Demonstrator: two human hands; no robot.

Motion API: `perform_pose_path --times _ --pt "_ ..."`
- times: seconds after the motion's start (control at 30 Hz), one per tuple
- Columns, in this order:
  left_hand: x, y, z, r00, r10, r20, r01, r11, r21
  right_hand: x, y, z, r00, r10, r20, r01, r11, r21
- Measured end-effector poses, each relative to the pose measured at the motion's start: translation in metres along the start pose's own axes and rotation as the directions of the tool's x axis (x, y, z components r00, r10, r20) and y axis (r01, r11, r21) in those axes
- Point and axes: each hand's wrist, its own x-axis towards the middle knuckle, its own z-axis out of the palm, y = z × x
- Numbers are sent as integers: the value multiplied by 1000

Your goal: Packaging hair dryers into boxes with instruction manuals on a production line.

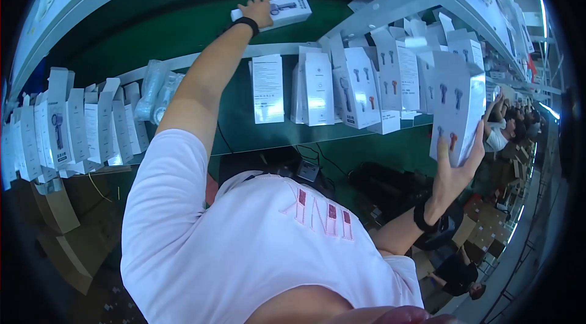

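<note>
In the head view, we find the left hand (259,13) at the far side of the green work surface (140,10), laid over the left end of a white printed carton (292,9). This carton lies flat, its long axis running roughly left to right, and most of its length extends to the right of the grip. We note the fingers spread across its top and toward its far edge; we cannot tell how firmly they are closed. The left hand is the nearer one to this carton, being in contact with it, while the right hand is well apart.

We record the right hand (459,168) at the right and nearer to the body, closed around the near end of a flap-topped box (455,101). One finger lies on its printed face and others along its right side. The box extends away from that grip toward the far side, its long axis close to upright in view, with its flaps raised at the far end.

Between the hands we observe a row of white boxes (317,89); at the left stand further open boxes (58,129), beside bubble-wrapped items (151,89)
</note>
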Motion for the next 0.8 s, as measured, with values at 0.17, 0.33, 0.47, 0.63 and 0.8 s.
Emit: perform_pose_path --times 0.17,0.33,0.47,0.63,0.8 --pt "-41 -17 -42 944 209 -255 -189 977 103 14 48 75 994 -101 33 106 953 -282" --pt "-132 -20 -139 696 630 -344 -596 774 212 11 50 85 985 -166 -38 124 852 -508" --pt "-208 47 -164 412 887 -209 -854 456 251 4 1 64 988 -114 -105 79 954 -289" --pt "-217 128 -124 137 971 -194 -972 169 163 -12 -49 48 921 -387 45 369 904 216" --pt "-175 182 -77 166 918 -360 -950 246 191 -36 -34 86 893 -265 364 299 954 -37"
